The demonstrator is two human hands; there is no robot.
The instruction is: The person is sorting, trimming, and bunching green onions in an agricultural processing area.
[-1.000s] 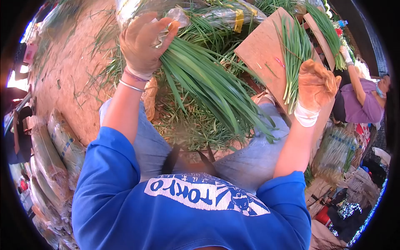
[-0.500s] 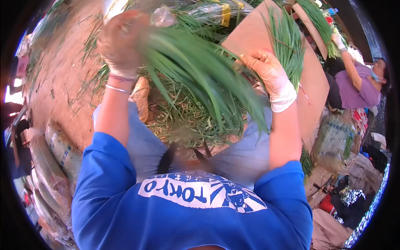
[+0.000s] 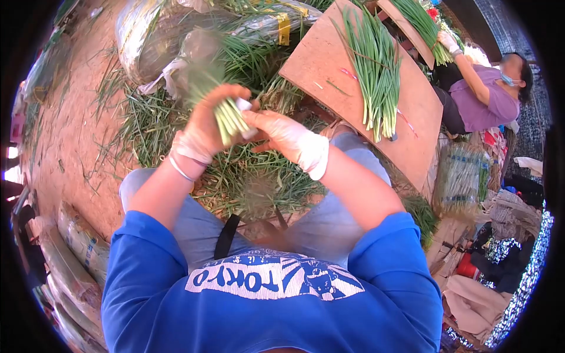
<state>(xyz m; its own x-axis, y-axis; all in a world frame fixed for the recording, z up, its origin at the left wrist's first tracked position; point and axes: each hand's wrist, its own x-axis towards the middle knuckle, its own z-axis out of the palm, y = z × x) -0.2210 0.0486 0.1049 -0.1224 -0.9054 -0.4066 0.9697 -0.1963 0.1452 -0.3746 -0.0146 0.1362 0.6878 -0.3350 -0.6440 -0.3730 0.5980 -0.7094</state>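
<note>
A bunch of green chives (image 3: 229, 119) is in my gloved left hand (image 3: 203, 126), its pale stem ends pointing down toward me and its leaves smeared by motion. The fingers of that hand wrap round the stems. My gloved right hand (image 3: 282, 132) meets the bunch from the right, thumb and fingers closed at the stems near the cut ends. A small white patch shows between the hands; I cannot make out what it is. Another bundle of chives (image 3: 372, 76) lies on the wooden board (image 3: 421, 117) to the right.
Loose leaves (image 3: 147, 123) litter the ground below and left. Plastic-wrapped bundles (image 3: 259, 26) lie ahead; more wrapped packs (image 3: 70, 253) are at the left. A co-worker (image 3: 485, 100) sits at the right, one gloved hand on chives. A clear-wrapped pack (image 3: 462, 176) stands nearby.
The bunch has gone from sweeping across rightward to pointing away, stem ends toward me. My left hand has moved right and down; my right hand has come left to the stems.
</note>
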